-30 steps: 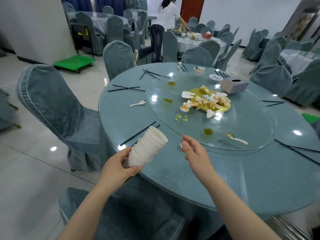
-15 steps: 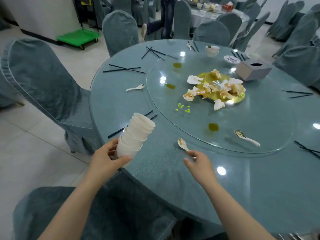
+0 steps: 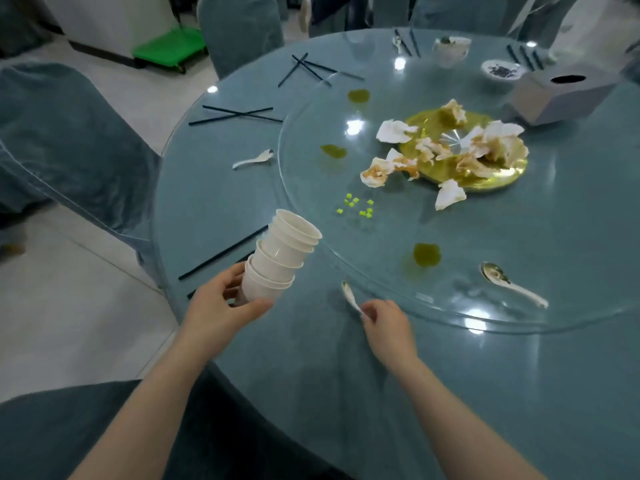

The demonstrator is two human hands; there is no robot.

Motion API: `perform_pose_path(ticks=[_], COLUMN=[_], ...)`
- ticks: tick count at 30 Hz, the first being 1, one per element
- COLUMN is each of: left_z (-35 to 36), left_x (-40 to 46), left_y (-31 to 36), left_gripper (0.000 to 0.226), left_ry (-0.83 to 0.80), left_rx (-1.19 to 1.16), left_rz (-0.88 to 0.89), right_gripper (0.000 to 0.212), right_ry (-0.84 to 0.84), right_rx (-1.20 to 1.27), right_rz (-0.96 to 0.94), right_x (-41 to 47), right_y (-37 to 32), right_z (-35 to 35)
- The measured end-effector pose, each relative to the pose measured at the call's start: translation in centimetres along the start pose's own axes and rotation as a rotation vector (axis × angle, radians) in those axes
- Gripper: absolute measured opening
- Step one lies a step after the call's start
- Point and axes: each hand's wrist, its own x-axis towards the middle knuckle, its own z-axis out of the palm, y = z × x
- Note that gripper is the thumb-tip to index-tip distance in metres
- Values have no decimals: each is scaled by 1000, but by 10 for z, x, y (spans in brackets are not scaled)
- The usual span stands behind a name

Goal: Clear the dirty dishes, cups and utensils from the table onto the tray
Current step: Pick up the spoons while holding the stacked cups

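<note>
A: What is held by each hand?

B: A tilted stack of white cups (image 3: 282, 256) is gripped near its base by the left hand (image 3: 221, 306), over the near-left edge of the tabletop (image 3: 311, 393). The handle of a soiled white spoon (image 3: 350, 296) is pinched by the curled fingers of the right hand (image 3: 388, 323), just outside the rim of the glass turntable (image 3: 485, 237).

A: What else is seen around them?

B: A 2nd dirty spoon (image 3: 512, 284) is lying on the turntable's near side, beside a green sauce blot (image 3: 426, 254). A 3rd spoon (image 3: 254, 159) is lying by the left edge, near crossed black chopsticks (image 3: 239, 114). More chopsticks (image 3: 225, 252) are partly hidden behind the cups. Crumpled napkins (image 3: 446, 152) are piled at the centre; a tissue box (image 3: 561, 93), a small bowl (image 3: 450, 50) and a small dish (image 3: 502, 71) are placed toward the far edge. Covered chairs (image 3: 69, 143) are standing against the left edge.
</note>
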Motion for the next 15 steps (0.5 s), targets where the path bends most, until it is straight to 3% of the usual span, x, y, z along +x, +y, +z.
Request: perform_pose_path(ticks=[6,12,15], left_z=[46,100,120], left_x=[20,37,44], left_y=[29,51,59], left_gripper=[58,59,58], left_ry=[-84,-202,-237], left_rx=[6,-10,-5], left_rz=[40,53,79], right_gripper=[9,18,13], right_ry=[201,461,561], right_rx=[120,226,196], right_rz=[-81,24,84], right_x=[3,9,15], right_y=[43,101,129], right_z=[-66,-126,-146])
